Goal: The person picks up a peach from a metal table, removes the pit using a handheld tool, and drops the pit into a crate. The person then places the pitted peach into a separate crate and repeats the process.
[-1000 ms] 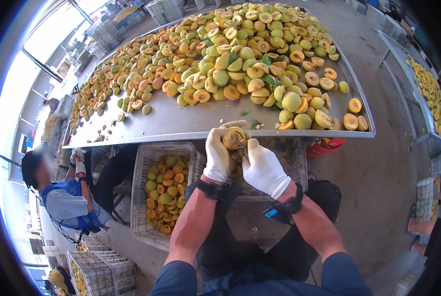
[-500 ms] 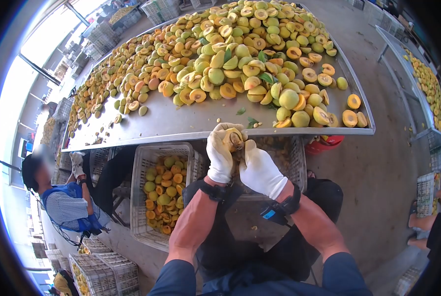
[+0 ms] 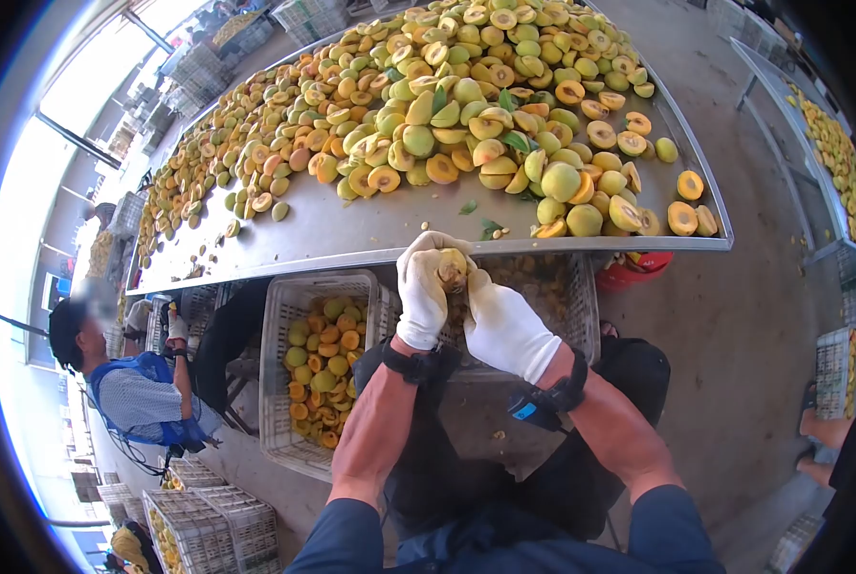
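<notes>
Two hands (image 3: 422,298) (image 3: 506,320), fruit (image 3: 453,274) between, near table edge (image 3: 590,245)

The left hand (image 3: 422,298) hides much of the fruit piece (image 3: 454,274); whether the right hand (image 3: 506,327) grips anything there is too small to tell. The heap (image 3: 490,72) runs off the frame's top edge. At left, a person (image 3: 141,400) has a blurred head.

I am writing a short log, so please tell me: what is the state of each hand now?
Left hand: closed, holding a fruit.
Right hand: closed against the fruit; anything hidden inside it cannot be told.
</notes>
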{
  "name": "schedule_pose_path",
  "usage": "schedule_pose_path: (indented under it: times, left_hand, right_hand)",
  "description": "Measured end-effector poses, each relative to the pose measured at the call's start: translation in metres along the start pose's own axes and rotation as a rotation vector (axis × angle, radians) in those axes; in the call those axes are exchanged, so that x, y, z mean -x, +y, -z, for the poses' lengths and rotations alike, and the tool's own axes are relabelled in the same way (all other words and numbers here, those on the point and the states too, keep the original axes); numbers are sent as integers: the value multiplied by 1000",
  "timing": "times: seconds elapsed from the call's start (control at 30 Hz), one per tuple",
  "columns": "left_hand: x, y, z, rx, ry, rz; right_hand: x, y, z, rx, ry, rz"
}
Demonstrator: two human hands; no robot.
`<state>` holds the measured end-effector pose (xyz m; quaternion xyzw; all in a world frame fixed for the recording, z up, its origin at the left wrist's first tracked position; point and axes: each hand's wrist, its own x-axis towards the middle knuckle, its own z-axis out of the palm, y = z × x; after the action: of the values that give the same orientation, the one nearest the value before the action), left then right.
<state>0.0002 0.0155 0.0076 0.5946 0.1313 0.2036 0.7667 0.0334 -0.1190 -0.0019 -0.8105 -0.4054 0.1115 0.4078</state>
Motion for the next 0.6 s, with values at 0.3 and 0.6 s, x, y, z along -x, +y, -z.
schedule_pose_path:
  times: [0.3,0.6]
  left_hand:
    - [-17,3,15,-89,-325,217]
    - [-4,6,-2,66,-203,121]
  right_hand:
    - [7,6,13,-163,-163,-95]
    - [-1,-11,50,-1255,-427,-571]
